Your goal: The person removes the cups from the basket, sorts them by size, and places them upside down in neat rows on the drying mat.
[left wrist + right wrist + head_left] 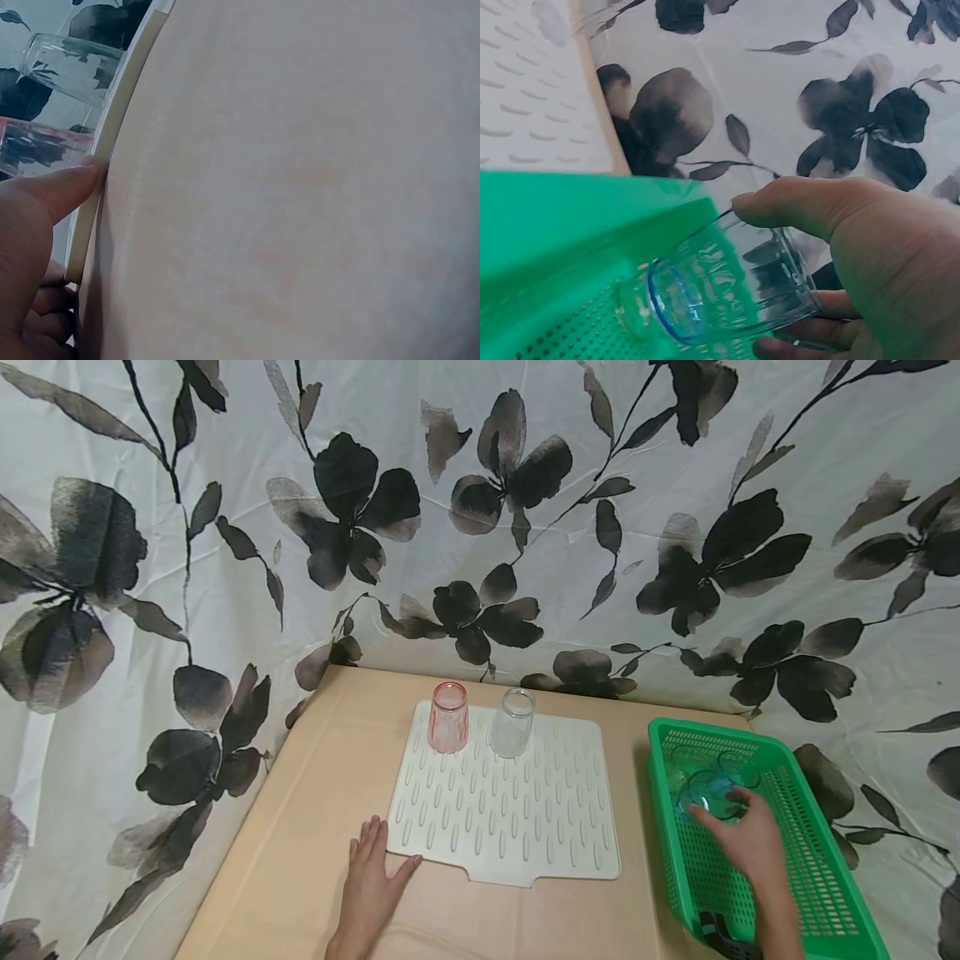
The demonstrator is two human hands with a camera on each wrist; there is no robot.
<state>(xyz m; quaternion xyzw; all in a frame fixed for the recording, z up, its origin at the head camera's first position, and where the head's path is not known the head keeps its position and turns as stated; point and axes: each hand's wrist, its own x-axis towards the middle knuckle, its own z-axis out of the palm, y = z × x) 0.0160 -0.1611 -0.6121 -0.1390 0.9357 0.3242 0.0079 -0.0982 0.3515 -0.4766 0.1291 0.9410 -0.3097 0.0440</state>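
Observation:
My right hand (750,835) reaches into the green basket (832,860) and grips a clear, blue-tinted drinking glass (705,792). The right wrist view shows the thumb on one side of that glass (727,285) and fingers on the other; its blue rim points away from the hand. My left hand (371,885) rests at the near left corner of a white ridged draining board (502,810), thumb against the front edge (124,120), other fingers extended along the left side. A pink-tinted glass (447,722) and a clear glass (512,727) stand upside down on the board's far part.
More glassware (738,767) lies beside the held glass, partly overlapped by it. The basket stands right of the board on a table with a tan cover (300,827). A flower-patterned cloth (585,527) hangs behind and at the sides.

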